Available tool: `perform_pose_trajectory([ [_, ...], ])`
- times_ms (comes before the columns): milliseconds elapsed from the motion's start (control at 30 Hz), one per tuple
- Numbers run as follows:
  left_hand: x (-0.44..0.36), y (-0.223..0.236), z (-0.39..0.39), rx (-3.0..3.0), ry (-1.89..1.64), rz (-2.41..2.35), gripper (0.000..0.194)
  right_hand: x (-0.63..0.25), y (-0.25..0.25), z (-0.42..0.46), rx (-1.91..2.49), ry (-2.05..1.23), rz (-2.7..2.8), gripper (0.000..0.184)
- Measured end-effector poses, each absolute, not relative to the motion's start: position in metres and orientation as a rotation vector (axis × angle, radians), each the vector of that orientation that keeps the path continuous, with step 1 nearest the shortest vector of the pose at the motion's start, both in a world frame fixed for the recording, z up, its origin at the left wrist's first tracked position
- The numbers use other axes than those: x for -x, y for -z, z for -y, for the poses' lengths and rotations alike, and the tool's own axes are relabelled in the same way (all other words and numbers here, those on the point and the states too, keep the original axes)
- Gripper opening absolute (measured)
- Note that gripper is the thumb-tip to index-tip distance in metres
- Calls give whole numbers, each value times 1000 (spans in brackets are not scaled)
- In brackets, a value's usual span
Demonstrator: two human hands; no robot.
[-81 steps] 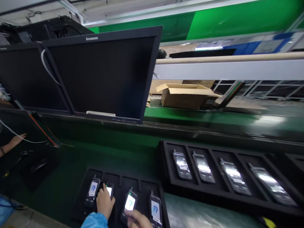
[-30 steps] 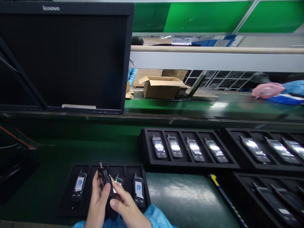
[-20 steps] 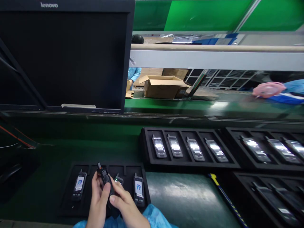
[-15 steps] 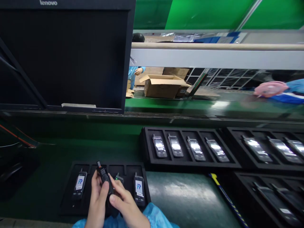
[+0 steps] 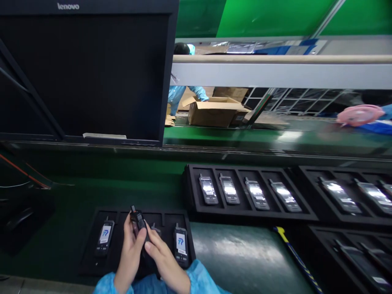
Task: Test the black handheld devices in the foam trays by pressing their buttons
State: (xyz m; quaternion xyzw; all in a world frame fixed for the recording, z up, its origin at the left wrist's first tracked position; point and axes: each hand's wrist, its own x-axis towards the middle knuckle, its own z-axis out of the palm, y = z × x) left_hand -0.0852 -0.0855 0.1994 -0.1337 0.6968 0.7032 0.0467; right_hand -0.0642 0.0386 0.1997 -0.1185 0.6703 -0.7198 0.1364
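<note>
Green desk point(image 5: 245, 249), big dark monitor point(image 5: 92, 73) along its far edge. Loaded black tray point(image 5: 232, 212) right of centre; my near tray point(image 5: 87, 263) sits by the desk's near edge, left of centre. Looks partway: one handset out and being handled, three lying in the near tray. Left handset point(image 5: 104, 237) and right handset point(image 5: 181, 245) show a blue logo on lit screens; third handset point(image 5: 156, 230) is mostly hidden behind my fingers. I judge the held one is left to finish; can't tell which others are done.

My left hand point(image 5: 130, 253) and right hand point(image 5: 168, 265) both grip the held handset point(image 5: 139, 220), raised over the near tray, antenna toward its far edge. It's black, chunky, tilted, stubby antenna with a paler tip. Its screen isn't readable from here.
</note>
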Motion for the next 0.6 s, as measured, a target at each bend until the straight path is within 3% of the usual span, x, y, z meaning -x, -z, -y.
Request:
perform_pose_trajectory([
  [100, 112, -144, 116, 406, -1846, -2412, 72, 75, -175, -52, 147, 1979, -2094, 71],
  [200, 127, -91, 146, 489, -1130, -2606, 76, 85, -156, -81, -164, 2083, -2158, 86],
  [367, 107, -62, 123, 313, -156, -3002, 60, 87, -147, -124, -461, 2234, -2150, 96],
  [500, 86, -63, 60, -111, -162, -2941, 61, 78, -135, -128, -567, 2159, -2160, 94],
  [600, 89, -64, 39, -33, -312, -2775, 71, 69, -122, -123, -490, 2093, -2206, 81],
])
